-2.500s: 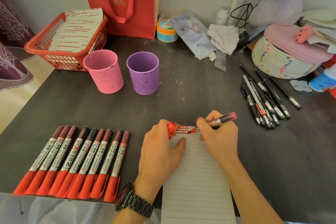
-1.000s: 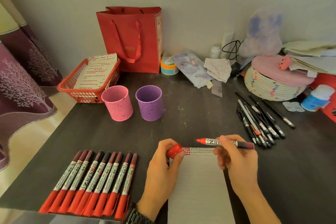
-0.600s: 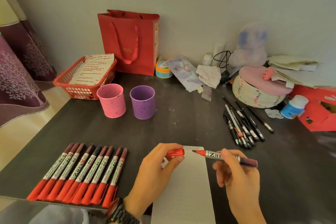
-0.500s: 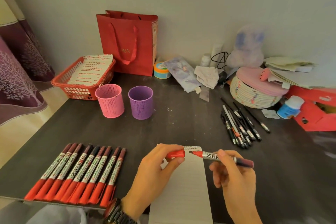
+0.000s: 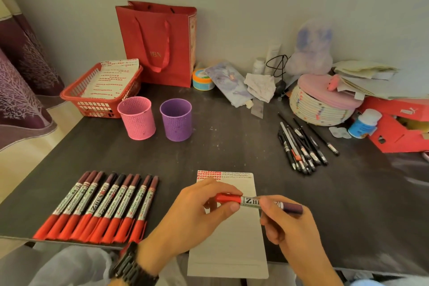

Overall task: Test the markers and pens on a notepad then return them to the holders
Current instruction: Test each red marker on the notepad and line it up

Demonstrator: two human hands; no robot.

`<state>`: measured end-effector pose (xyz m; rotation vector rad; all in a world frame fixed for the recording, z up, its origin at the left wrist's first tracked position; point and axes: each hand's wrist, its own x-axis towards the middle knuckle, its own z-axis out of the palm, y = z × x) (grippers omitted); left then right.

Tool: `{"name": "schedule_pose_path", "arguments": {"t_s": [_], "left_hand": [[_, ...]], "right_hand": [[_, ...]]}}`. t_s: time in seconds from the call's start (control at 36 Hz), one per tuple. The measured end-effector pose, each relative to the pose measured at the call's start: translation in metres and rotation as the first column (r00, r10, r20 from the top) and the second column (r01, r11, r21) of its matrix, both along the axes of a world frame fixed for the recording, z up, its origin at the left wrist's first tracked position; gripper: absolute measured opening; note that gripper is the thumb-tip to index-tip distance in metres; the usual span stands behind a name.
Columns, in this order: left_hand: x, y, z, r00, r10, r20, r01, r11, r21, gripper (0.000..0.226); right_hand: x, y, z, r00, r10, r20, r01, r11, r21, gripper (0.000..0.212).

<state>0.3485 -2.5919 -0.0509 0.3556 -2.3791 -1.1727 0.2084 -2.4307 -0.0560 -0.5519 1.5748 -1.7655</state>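
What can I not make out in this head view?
- Head view: the rest of the label on the marker, covered by the right hand.
- Head view: the pale marks at the top right of the notepad, too small.
- Head view: the number of black pens, overlapping in a heap.

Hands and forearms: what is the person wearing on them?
The left hand has a black wristwatch with a chunky link band at the wrist. The right hand wears nothing. Neither has gloves or rings, and no sleeve reaches the wrists.
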Motion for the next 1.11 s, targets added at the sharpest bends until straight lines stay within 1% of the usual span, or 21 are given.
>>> {"name": "schedule_pose_path", "arguments": {"t_s": [0.06, 0.11, 0.17, 0.25, 0.28, 0.33, 0.42, 0.44, 0.5, 0.53, 0.58, 0.67, 0.69, 0.72, 0.81, 0.92, 1.0, 1.06, 1.08, 1.11], "left_hand": [[0.005, 0.000, 0.002, 1.000, -0.024, 0.017, 0.024, 1.000, 0.001, 0.021], [0.009, 0.002, 0.004, 0.999, -0.034, 0.023, 0.034, 0.999, -0.004, 0.019], [0.012, 0.004, 0.006, 0.999, -0.037, 0.025, 0.037, 0.999, -0.011, 0.018], [0.015, 0.005, 0.006, 0.999, -0.027, 0.028, 0.028, 1.000, -0.014, 0.017], [0.016, 0.005, 0.006, 0.999, -0.023, 0.033, 0.023, 1.000, -0.021, 0.017], [0.018, 0.006, 0.006, 0.999, -0.016, 0.042, 0.018, 0.998, -0.056, 0.016], [0.021, 0.007, 0.005, 0.999, -0.020, 0.042, 0.025, 0.993, -0.112, 0.016], [0.022, 0.006, 0.005, 0.999, -0.020, 0.044, 0.025, 0.992, -0.122, 0.016], [0.026, 0.004, 0.005, 0.999, -0.019, 0.046, 0.025, 0.992, -0.127, 0.016], [0.028, 0.002, 0.006, 0.998, -0.018, 0.053, 0.025, 0.990, -0.137, 0.016], [0.032, -0.001, 0.008, 0.995, -0.026, 0.092, 0.042, 0.984, -0.171, 0.015], [0.034, 0.001, 0.012, 0.983, -0.071, 0.167, 0.107, 0.971, -0.212, 0.015], [0.035, 0.002, 0.013, 0.981, -0.079, 0.177, 0.121, 0.964, -0.235, 0.014], [0.035, 0.004, 0.015, 0.980, -0.079, 0.182, 0.127, 0.956, -0.265, 0.014], [0.038, 0.004, 0.018, 0.977, -0.094, 0.191, 0.152, 0.937, -0.313, 0.016], [0.047, 0.001, 0.016, 0.962, -0.148, 0.230, 0.214, 0.930, -0.299, 0.017], [0.049, -0.002, 0.013, 0.957, -0.147, 0.252, 0.220, 0.930, -0.294, 0.020], [0.050, -0.004, 0.011, 0.956, -0.142, 0.255, 0.206, 0.948, -0.243, 0.033], [0.050, -0.004, 0.010, 0.958, -0.146, 0.247, 0.194, 0.965, -0.179, 0.045], [0.049, -0.005, 0.010, 0.965, -0.153, 0.213, 0.173, 0.982, -0.076, 0.056]], "right_hand": [[0.000, 0.005, 0.003, 0.999, 0.047, -0.028, -0.046, 0.999, 0.021, 0.070], [0.002, 0.007, 0.005, 0.996, 0.068, -0.053, -0.067, 0.997, 0.026, 0.067], [0.006, 0.009, 0.006, 0.994, 0.076, -0.076, -0.073, 0.997, 0.034, 0.056], [0.012, 0.010, 0.006, 0.992, 0.084, -0.091, -0.081, 0.996, 0.039, 0.032], [0.014, 0.011, 0.006, 0.992, 0.083, -0.096, -0.080, 0.996, 0.038, 0.028], [0.017, 0.010, 0.004, 0.991, 0.079, -0.103, -0.076, 0.996, 0.037, 0.029], [0.019, 0.013, 0.002, 0.991, 0.101, -0.093, -0.099, 0.995, 0.027, 0.038], [0.019, 0.015, 0.001, 0.990, 0.112, -0.087, -0.111, 0.994, 0.019, 0.037], [0.017, 0.019, 0.002, 0.987, 0.122, -0.107, -0.121, 0.992, 0.020, 0.028], [0.016, 0.021, 0.002, 0.983, 0.129, -0.131, -0.126, 0.992, 0.033, 0.025], [0.018, 0.023, 0.002, 0.965, 0.167, -0.200, -0.154, 0.985, 0.078, 0.027], [0.030, 0.023, -0.005, 0.885, 0.260, -0.387, -0.187, 0.958, 0.216, 0.026], [0.034, 0.022, -0.008, 0.865, 0.268, -0.425, -0.176, 0.954, 0.243, 0.026], [0.039, 0.022, -0.009, 0.865, 0.259, -0.431, -0.161, 0.955, 0.249, 0.026], [0.049, 0.023, -0.011, 0.900, 0.235, -0.367, -0.152, 0.959, 0.241, 0.024], [0.057, 0.025, -0.015, 0.920, 0.235, -0.314, -0.171, 0.961, 0.220, 0.023], [0.064, 0.024, -0.018, 0.933, 0.224, -0.282, -0.166, 0.963, 0.213, 0.023], [0.068, 0.022, -0.019, 0.946, 0.202, -0.252, -0.157, 0.969, 0.189, 0.023], [0.071, 0.020, -0.019, 0.958, 0.186, -0.217, -0.152, 0.975, 0.164, 0.024], [0.073, 0.019, -0.018, 0.971, 0.170, -0.168, -0.148, 0.980, 0.135, 0.027]]}}
